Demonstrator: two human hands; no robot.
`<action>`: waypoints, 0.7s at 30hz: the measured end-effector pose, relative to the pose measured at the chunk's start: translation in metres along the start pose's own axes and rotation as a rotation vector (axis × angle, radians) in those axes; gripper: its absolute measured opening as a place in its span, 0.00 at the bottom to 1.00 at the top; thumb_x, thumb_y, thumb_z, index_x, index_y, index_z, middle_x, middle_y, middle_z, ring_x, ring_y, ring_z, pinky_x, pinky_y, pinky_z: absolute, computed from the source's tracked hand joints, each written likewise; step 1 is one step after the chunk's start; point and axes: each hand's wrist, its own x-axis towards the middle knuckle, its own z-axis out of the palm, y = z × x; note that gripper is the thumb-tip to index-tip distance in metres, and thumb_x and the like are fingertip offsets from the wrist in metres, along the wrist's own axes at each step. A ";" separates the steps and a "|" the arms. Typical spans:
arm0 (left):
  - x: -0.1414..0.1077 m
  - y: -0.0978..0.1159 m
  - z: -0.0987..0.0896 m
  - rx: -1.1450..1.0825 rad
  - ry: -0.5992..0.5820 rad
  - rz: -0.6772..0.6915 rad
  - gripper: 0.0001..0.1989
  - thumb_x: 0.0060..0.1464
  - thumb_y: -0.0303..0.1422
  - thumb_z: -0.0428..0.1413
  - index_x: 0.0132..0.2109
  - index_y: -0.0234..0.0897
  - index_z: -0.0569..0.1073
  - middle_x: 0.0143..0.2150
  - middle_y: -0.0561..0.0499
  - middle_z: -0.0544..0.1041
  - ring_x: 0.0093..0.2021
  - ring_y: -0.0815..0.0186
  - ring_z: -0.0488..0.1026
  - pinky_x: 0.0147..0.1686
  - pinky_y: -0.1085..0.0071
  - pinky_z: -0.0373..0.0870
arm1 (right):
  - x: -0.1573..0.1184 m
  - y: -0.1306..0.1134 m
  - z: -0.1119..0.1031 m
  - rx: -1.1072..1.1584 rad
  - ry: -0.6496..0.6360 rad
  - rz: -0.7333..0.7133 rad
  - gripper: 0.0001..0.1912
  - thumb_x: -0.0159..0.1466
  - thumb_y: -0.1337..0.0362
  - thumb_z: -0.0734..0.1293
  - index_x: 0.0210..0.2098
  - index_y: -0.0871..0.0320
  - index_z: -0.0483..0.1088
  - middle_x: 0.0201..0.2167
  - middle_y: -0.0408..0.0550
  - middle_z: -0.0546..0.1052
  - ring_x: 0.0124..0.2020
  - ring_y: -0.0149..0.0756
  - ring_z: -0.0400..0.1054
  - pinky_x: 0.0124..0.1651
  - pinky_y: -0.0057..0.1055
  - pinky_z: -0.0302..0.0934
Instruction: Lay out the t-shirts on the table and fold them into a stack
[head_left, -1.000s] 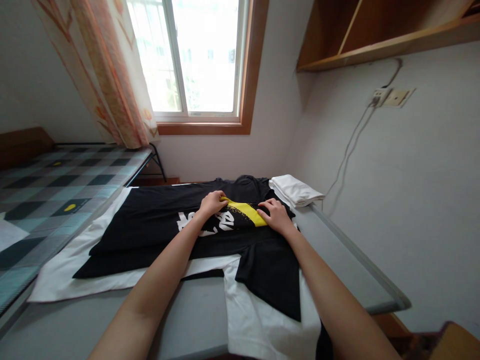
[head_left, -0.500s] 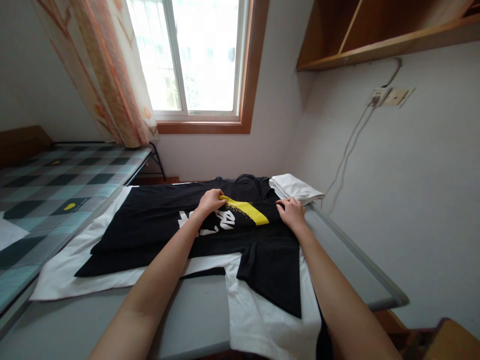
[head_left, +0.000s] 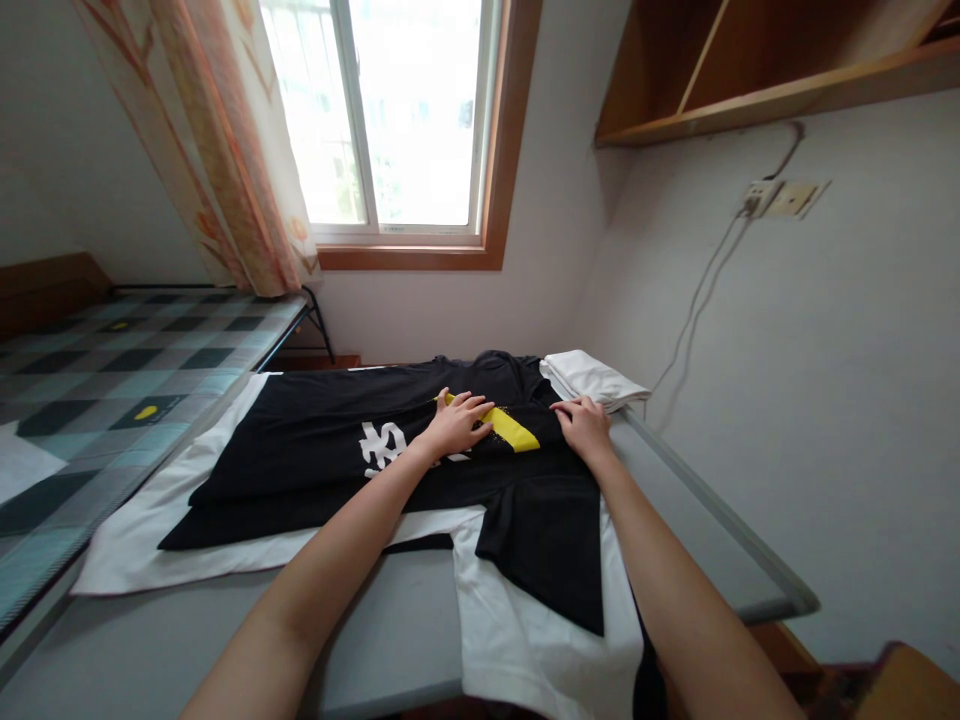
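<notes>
A black T-shirt (head_left: 300, 470) with white lettering and a yellow stripe is spread over a white shirt (head_left: 525, 640). Its front part is doubled back, and one sleeve points toward me. My left hand (head_left: 456, 424) rests flat on the print, fingers spread, partly covering the lettering and stripe. At the collar end, my right hand (head_left: 586, 425) has its fingertips bent around the edge of the black T-shirt, pinching the fabric. Just beyond that hand sits a folded white garment (head_left: 592, 375).
The garments lie on a grey table (head_left: 405, 600) with a raised rim (head_left: 727, 520) along the right wall. At left is a bed with a checked cover (head_left: 172, 355). A wooden shelf (head_left: 720, 110) and a plugged-in cable (head_left: 694, 300) are on the right.
My left hand has let go of the fold by the yellow stripe, opened, and shifted slightly right to lie flat on the print. My right hand keeps its place at the collar end.
</notes>
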 end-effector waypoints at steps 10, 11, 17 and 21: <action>-0.005 0.004 0.005 0.036 0.123 -0.011 0.23 0.63 0.44 0.46 0.60 0.42 0.69 0.63 0.45 0.68 0.66 0.56 0.58 0.67 0.49 0.28 | -0.008 -0.024 0.003 0.065 0.062 -0.364 0.18 0.68 0.58 0.58 0.49 0.55 0.75 0.50 0.54 0.75 0.53 0.44 0.65 0.56 0.41 0.55; -0.006 0.006 0.005 0.038 0.152 -0.025 0.22 0.63 0.44 0.46 0.59 0.40 0.69 0.62 0.44 0.68 0.65 0.57 0.59 0.67 0.51 0.32 | -0.011 -0.029 0.004 0.075 0.009 -0.424 0.20 0.69 0.56 0.57 0.52 0.55 0.74 0.54 0.55 0.73 0.57 0.44 0.63 0.58 0.40 0.54; -0.009 0.010 0.002 0.021 0.229 -0.096 0.17 0.63 0.41 0.47 0.50 0.40 0.74 0.50 0.44 0.73 0.54 0.58 0.67 0.60 0.56 0.50 | -0.027 -0.043 0.012 -0.062 -0.243 -0.490 0.29 0.70 0.50 0.52 0.65 0.55 0.59 0.67 0.54 0.59 0.68 0.44 0.48 0.65 0.45 0.44; -0.009 0.010 0.005 -0.006 0.223 -0.086 0.17 0.64 0.40 0.46 0.52 0.40 0.73 0.49 0.45 0.74 0.53 0.60 0.68 0.59 0.59 0.52 | -0.026 -0.042 0.013 -0.077 -0.256 -0.477 0.30 0.70 0.49 0.51 0.66 0.55 0.58 0.68 0.54 0.58 0.68 0.44 0.49 0.66 0.45 0.43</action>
